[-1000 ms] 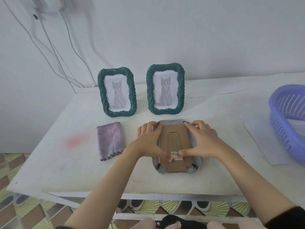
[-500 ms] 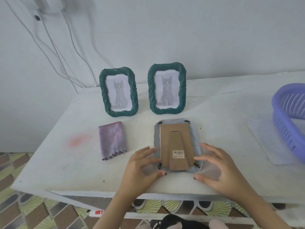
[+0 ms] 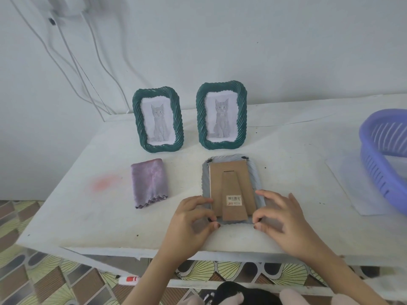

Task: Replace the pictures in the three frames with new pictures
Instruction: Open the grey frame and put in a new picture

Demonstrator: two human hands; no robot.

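Comparing this moment with one second earlier, you have moved both hands off the upper part of the backing and down to the bottom corners. The face-down picture frame (image 3: 231,179), with its pale grey ribbed rim and brown cardboard backing, has not moved. It lies flat at lower centre of the picture on the white painted table (image 3: 88,216), with the easel leg folded against the backing.

Finding: the small black retaining clips (image 3: 244,158) at the top corners appear to be turned clear of the cardboard. My judgement is that the bottom pair is now being worked and that the backing has not yet been lifted.

Your left hand (image 3: 191,219) is curled, thumb and forefinger pinching the frame's lower-left corner. Your right hand (image 3: 284,219) is likewise curled, with thumb and forefinger closing on the lower-right corner. Whether either hand actually holds a clip cannot be determined.

The two upright dark green twisted-rim frames (image 3: 158,119), each holding a grey kitten print, stand untouched above centre, well clear of both hands. On this evidence the task is at the first frame of three.
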